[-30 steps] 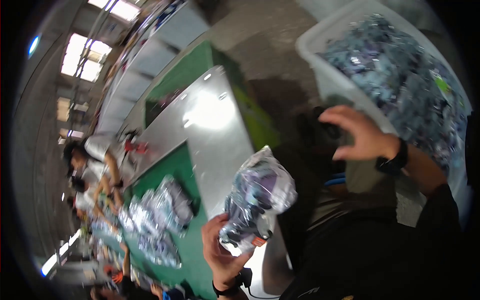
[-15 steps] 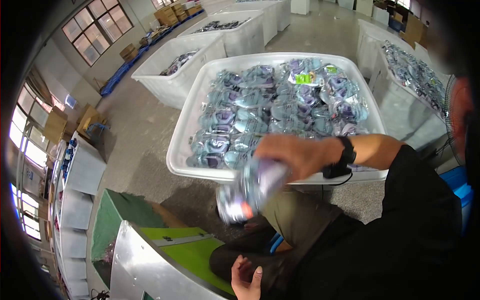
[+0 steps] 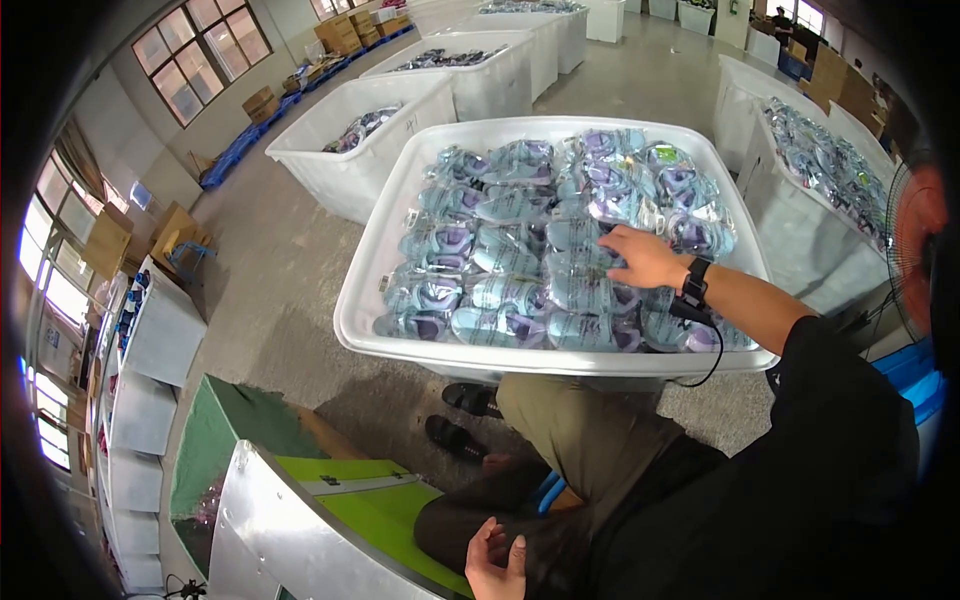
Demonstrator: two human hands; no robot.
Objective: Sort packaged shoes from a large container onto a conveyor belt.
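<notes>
This is a big workroom with a grey floor [image 3: 290,250], windows [image 3: 190,50] and many white tubs [image 3: 350,140]. Half a second ago the right hand [image 3: 645,258] carried a clear bag of blue and purple things over the big white bin [image 3: 370,260]. Now that bag is down among the bags [image 3: 500,250] near the bin's right edge, fingers spread flat on them. The left hand [image 3: 497,560] rests in the lap, loosely curled and empty.

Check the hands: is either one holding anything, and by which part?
Nothing is held. Right hand lies flat on the bagged items in the white bin; left hand rests empty at the lap.
</notes>
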